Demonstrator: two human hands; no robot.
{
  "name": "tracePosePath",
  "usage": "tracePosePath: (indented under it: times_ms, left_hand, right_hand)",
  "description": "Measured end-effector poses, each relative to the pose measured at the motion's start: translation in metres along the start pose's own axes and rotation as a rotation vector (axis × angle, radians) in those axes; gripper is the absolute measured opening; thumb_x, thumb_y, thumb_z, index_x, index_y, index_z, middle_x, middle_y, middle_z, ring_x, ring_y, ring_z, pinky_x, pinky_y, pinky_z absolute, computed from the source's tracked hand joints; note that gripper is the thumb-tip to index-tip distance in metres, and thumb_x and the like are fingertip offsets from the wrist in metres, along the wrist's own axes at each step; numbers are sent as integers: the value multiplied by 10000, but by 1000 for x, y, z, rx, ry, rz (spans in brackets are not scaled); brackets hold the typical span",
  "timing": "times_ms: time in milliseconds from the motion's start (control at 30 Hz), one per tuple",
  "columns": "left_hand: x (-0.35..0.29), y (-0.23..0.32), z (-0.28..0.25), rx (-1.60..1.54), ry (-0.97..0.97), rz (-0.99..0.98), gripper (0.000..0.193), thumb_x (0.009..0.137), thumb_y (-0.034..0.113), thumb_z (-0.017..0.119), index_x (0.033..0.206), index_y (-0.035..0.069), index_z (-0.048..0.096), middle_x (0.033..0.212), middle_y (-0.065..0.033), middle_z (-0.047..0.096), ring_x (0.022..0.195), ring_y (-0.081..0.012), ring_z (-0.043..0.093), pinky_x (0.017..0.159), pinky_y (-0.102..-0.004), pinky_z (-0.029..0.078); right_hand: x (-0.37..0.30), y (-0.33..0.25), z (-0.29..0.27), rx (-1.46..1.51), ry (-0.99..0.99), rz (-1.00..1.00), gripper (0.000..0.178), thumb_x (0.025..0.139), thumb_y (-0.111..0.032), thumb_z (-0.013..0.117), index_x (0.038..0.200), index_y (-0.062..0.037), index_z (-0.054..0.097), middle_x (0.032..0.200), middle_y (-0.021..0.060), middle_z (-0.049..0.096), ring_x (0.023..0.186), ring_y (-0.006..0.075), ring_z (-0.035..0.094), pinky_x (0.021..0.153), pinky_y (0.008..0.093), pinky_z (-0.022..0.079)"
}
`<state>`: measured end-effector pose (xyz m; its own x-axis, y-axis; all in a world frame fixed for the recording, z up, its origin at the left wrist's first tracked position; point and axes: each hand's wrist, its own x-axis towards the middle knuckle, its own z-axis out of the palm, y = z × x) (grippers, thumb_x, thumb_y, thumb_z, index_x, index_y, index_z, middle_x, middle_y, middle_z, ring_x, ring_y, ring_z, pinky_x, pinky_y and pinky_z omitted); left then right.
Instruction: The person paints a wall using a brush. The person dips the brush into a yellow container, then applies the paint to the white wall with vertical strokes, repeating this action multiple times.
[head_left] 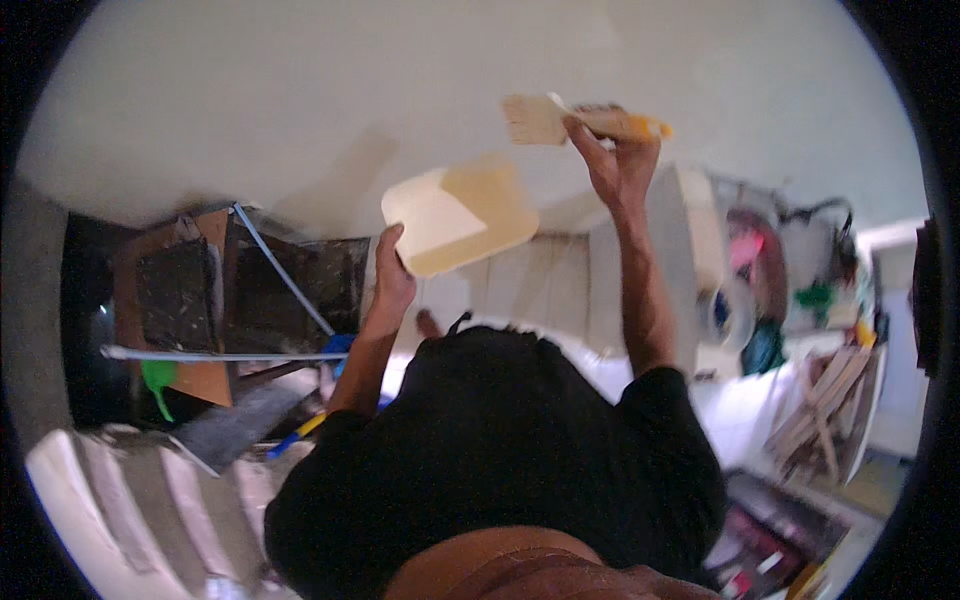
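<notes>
A shallow cream plastic container with rounded corners is held up by my left hand, thumb over its near-left edge. Its inside has a paler patch and a yellowish part; whether paint lies in it I cannot tell. Up to the right, my right hand grips a wide paintbrush by its handle, which ends in yellow. The pale bristles point left, above the container and apart from it. Behind both is a pale wall; the frame does not show whether the bristles touch it.
On the left a dark wooden cabinet has a long pale-blue pole across its front. Ridged panels lie lower left. To the right are hung items, a green plastic bag and a folded wooden frame.
</notes>
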<state>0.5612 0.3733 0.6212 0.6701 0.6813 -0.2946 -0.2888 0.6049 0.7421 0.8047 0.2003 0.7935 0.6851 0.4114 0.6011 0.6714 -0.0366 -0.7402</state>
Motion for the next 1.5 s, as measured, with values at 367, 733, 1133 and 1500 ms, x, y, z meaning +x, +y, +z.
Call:
tracePosePath:
  times_ms: [367,733,1133,1500]
  left_hand:
    - [1,-4,32,90,-73,-53,628,808,423,501,1291,28,432,1228,-116,546,1121,-282,535,947,-419,428]
    - [6,-8,31,84,-122,-56,540,864,385,478,1248,7,455,1195,-122,559,1107,-243,544,954,-372,417]
    - [7,-8,35,117,-209,-130,423,857,343,535,1113,6,533,1044,-107,609,971,-206,604,847,-336,486]
    - [5,-9,24,88,-168,-200,432,831,354,560,1096,14,537,985,-97,617,900,-187,632,746,-313,528]
  right_hand:
    - [-46,-1,24,-469,-534,75,280,711,-226,696,745,47,643,602,189,614,549,329,627,561,399,507]
    - [-51,1,7,-497,-325,-15,260,756,-232,677,722,19,616,604,185,609,543,319,624,560,405,508]
    - [-39,-14,-18,-346,-541,-265,204,699,-136,759,872,-57,684,891,84,693,738,245,658,678,338,520]
    - [-35,-28,-18,-395,-460,-304,187,723,-171,740,893,-102,699,908,72,699,787,267,667,725,352,531]
